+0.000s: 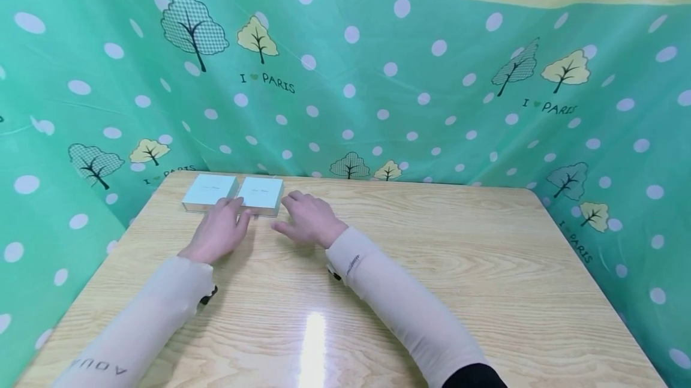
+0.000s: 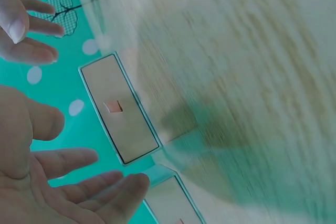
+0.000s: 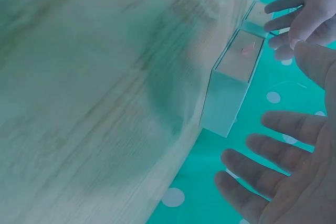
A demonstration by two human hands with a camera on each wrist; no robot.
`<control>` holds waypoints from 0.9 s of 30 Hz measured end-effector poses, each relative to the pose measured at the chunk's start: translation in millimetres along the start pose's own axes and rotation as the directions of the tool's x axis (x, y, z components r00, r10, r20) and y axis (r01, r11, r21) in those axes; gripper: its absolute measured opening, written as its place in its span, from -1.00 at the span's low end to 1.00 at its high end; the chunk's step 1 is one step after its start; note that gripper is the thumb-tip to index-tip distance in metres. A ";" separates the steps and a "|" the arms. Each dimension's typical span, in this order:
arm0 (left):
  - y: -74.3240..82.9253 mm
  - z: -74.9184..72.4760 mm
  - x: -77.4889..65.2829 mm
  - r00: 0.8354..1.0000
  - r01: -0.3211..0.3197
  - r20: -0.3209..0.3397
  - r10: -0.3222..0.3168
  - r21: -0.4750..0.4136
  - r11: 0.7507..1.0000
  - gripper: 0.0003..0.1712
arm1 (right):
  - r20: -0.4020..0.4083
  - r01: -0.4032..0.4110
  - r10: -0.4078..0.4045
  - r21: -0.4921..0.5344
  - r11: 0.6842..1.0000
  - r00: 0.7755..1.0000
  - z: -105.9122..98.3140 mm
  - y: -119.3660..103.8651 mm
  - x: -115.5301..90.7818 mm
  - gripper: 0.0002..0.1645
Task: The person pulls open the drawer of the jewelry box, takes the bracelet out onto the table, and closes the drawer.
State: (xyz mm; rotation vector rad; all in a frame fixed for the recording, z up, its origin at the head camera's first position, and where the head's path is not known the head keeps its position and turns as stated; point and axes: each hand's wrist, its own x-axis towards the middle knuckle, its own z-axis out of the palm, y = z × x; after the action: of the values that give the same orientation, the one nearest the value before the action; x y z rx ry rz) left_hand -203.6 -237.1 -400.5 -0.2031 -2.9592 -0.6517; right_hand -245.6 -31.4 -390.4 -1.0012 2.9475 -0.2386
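Note:
Two flat, pale blue gift boxes stand side by side at the table's far left, small script on their lids. The left box (image 1: 210, 189) sits a narrow gap from the right box (image 1: 263, 190). My left hand (image 1: 218, 229) is in front of them, its fingers overlapping the front corners near the gap in the head view. Just off the right box's right side is my right hand (image 1: 310, 220), fingers spread and holding nothing. Seen from the left wrist, the right box's beige front (image 2: 118, 124) carries a small pinkish tab. The right wrist view shows its pale blue side (image 3: 223, 106).
The wood-grain table (image 1: 432, 268) extends to the right and toward me, with a bright light reflection near its front. A green dotted curtain (image 1: 378, 94) with tree prints hangs right behind the boxes and around the table's sides.

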 end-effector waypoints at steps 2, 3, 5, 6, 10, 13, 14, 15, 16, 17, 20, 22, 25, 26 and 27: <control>-1.5 0.5 2.9 1.000 0.007 0.006 -0.007 -0.012 1.000 -0.41 | -0.001 0.005 -0.005 0.000 1.000 1.000 0.6 -1.3 3.1 -0.24; -2.6 0.8 4.3 1.000 0.013 0.010 -0.013 -0.016 1.000 -0.40 | -0.002 0.006 -0.006 -0.001 1.000 1.000 1.2 -2.1 4.8 -0.24; -3.5 0.8 6.6 0.999 0.027 0.023 -0.026 -0.025 0.999 -0.39 | -0.003 0.008 -0.008 -0.005 1.000 1.000 3.0 -3.6 7.9 -0.24; -3.8 1.2 7.9 0.999 0.035 0.031 -0.034 -0.028 0.999 -0.38 | -0.002 0.008 -0.008 -0.003 1.000 1.000 4.2 -4.4 9.6 -0.24; -3.5 2.7 13.3 0.997 0.054 0.054 -0.052 -0.041 0.998 -0.38 | 0.004 0.005 -0.005 -0.005 1.000 1.000 7.2 -7.3 14.2 -0.24; -4.1 3.8 17.7 0.998 0.042 0.049 -0.039 -0.052 0.998 -0.45 | 0.011 0.005 -0.005 -0.002 1.000 1.000 7.5 -9.4 16.0 -0.24; -4.7 4.2 19.2 0.999 0.031 0.043 -0.029 -0.056 0.998 -0.50 | 0.013 0.007 -0.007 -0.002 1.000 1.000 7.5 -9.9 16.4 -0.24; -5.3 4.3 20.5 0.999 0.020 0.034 -0.018 -0.056 0.998 -0.55 | 0.015 0.008 -0.008 -0.004 1.000 1.000 7.5 -10.3 16.8 -0.24; -6.1 4.5 21.8 1.000 0.007 0.024 -0.005 -0.056 0.998 -0.60 | 0.018 0.007 -0.007 -0.009 1.000 1.000 7.5 -10.6 17.3 -0.24; -7.0 4.7 23.0 1.000 -0.001 0.018 0.002 -0.057 0.998 -0.62 | 0.021 0.007 -0.007 -0.017 1.000 1.000 7.6 -10.7 17.8 -0.24; -8.4 4.8 26.0 1.000 -0.012 0.006 0.013 -0.051 0.999 -0.63 | 0.027 0.015 -0.014 -0.037 0.999 1.000 7.9 -10.8 19.3 -0.24; -8.8 4.8 27.7 1.000 -0.003 0.008 0.004 -0.053 0.999 -0.64 | 0.027 0.027 -0.026 -0.043 0.999 0.999 8.4 -11.3 20.9 -0.25; -9.3 4.8 30.5 0.999 0.026 0.034 -0.024 -0.059 0.998 -0.61 | 0.018 0.050 -0.049 -0.039 0.998 0.999 9.1 -13.4 23.9 -0.28; -9.5 5.1 31.7 0.998 0.039 0.047 -0.036 -0.064 0.997 -0.57 | 0.015 0.054 -0.053 -0.037 0.998 0.998 9.3 -14.1 24.9 -0.29; -9.9 5.3 32.9 0.997 0.050 0.057 -0.046 -0.067 0.997 -0.52 | 0.015 0.054 -0.054 -0.035 0.998 0.998 9.6 -15.0 25.8 -0.30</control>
State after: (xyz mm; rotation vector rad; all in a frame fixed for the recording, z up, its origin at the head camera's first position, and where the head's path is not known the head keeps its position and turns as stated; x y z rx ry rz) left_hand -237.9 -240.2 -405.1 -0.1581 -3.0055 -0.7658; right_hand -256.4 -60.1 -396.8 -1.0831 2.9243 -0.1806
